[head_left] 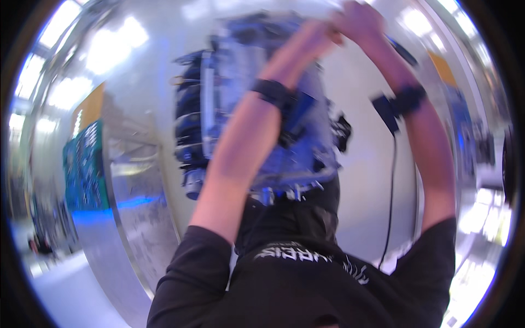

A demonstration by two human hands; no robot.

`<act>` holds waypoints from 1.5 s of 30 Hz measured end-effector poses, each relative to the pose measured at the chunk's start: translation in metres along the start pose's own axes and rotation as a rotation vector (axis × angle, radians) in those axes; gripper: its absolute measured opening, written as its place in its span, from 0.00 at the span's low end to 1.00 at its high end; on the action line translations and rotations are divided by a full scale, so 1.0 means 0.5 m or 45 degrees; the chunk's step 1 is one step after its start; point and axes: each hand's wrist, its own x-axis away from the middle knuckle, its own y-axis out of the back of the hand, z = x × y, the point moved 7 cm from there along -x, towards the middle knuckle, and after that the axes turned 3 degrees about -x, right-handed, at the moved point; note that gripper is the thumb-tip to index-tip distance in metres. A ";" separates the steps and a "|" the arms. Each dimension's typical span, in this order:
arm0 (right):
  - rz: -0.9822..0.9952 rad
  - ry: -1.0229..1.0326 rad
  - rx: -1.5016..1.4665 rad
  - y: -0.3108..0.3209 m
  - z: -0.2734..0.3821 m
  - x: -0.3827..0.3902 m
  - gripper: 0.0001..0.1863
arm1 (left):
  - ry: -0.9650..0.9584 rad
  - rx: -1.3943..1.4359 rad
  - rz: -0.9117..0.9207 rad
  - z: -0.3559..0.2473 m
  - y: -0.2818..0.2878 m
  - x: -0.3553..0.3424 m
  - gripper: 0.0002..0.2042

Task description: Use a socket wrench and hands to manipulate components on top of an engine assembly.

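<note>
Both my arms reach up to the far edge of the view, where my hands come together beyond the far right corner of a large engine (249, 71). My left hand (321, 34) is blurred, its fingers curled in beside the other hand. Fist-like, my right hand (360, 22) sits just to the right of it. Whatever lies between the fingers is hidden by blur and the hands themselves. The engine has a grey metal body with black ribbed parts (191, 115) along its left side. My left forearm crosses over it.
Dark straps with small boxes circle both forearms; a black cable (392, 186) hangs from the right box (386, 113). A dark elongated object (403, 52) shows beside my right forearm. Left stands a teal panel (86, 167) with an orange board (89, 109) above it. The engine's pale work surface (366, 164) extends rightward.
</note>
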 end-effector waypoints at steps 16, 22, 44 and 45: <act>-0.093 0.122 -0.213 0.021 -0.034 0.016 0.12 | -0.153 0.011 -0.134 0.025 -0.036 -0.064 0.11; 0.058 0.134 -0.243 0.013 -0.061 -0.017 0.13 | -0.208 -0.154 -0.218 -0.006 -0.024 -0.085 0.09; 0.093 0.506 -0.130 0.041 -0.054 -0.012 0.16 | -0.106 0.380 -0.068 -0.014 -0.037 -0.074 0.06; 0.128 0.470 -0.144 0.041 -0.061 -0.006 0.16 | -0.122 0.379 -0.065 -0.010 -0.037 -0.077 0.06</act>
